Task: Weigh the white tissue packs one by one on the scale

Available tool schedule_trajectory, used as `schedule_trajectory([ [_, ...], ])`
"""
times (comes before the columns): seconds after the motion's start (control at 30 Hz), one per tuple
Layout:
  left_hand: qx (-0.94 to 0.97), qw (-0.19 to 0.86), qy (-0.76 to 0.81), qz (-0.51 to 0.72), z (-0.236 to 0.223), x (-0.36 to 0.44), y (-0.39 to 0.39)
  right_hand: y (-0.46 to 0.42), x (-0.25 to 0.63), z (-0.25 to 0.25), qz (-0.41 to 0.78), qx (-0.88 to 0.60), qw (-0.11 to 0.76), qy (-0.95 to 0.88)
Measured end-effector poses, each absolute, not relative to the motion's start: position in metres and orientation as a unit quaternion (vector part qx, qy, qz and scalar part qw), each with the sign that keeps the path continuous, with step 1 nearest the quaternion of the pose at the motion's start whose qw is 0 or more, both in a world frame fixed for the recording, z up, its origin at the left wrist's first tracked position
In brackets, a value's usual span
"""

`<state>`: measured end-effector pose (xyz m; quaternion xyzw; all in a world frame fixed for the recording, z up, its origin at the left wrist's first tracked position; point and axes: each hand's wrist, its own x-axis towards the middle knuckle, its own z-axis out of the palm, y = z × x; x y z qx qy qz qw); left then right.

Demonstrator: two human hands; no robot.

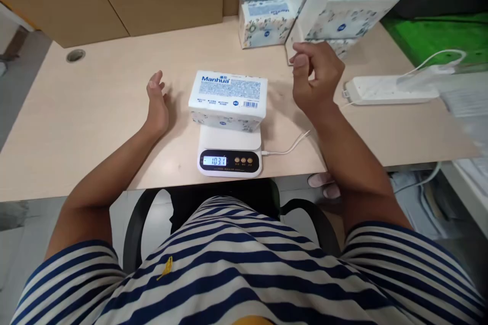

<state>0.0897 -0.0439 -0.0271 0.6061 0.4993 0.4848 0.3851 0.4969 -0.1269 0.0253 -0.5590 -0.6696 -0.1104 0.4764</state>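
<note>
A white pack of Manhua tissues (229, 94) rests on the rear of a white digital scale (231, 139), whose lit display shows digits that look like 103.1. To the left of the pack, my left hand (157, 106) rests on its side against the table, holding nothing, its fingers loosely bent and apart. My right hand (318, 76) is raised to the right of the pack, in front of the stacked tissue packs. Its fingers are curled in toward the thumb, with nothing visible in them. Neither hand touches the pack on the scale.
Several more tissue packs (267, 23) are stacked at the back right, one (351, 10) sitting askew on top. A white power strip (392, 90) lies at the right, and a white cable (285, 151) runs from the scale. Brown panels (160, 0) border the table's back.
</note>
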Motion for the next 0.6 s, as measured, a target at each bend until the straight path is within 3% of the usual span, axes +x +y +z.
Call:
schedule_trajectory([
  [0.1, 0.612, 0.38, 0.515, 0.464, -0.028, 0.089, -0.049, -0.14, 0.496, 0.013, -0.138, -0.551, 0.421, -0.707],
  [0.3, 0.639, 0.362, 0.519, 0.438, -0.03, 0.092, -0.051, -0.151, 0.512, 0.022, -0.174, -0.559, 0.421, -0.692],
  [0.6, 0.704, 0.313, 0.536, 0.345, -0.021, 0.091, -0.058, -0.161, 0.506, 0.035, -0.128, -0.567, 0.39, -0.714],
])
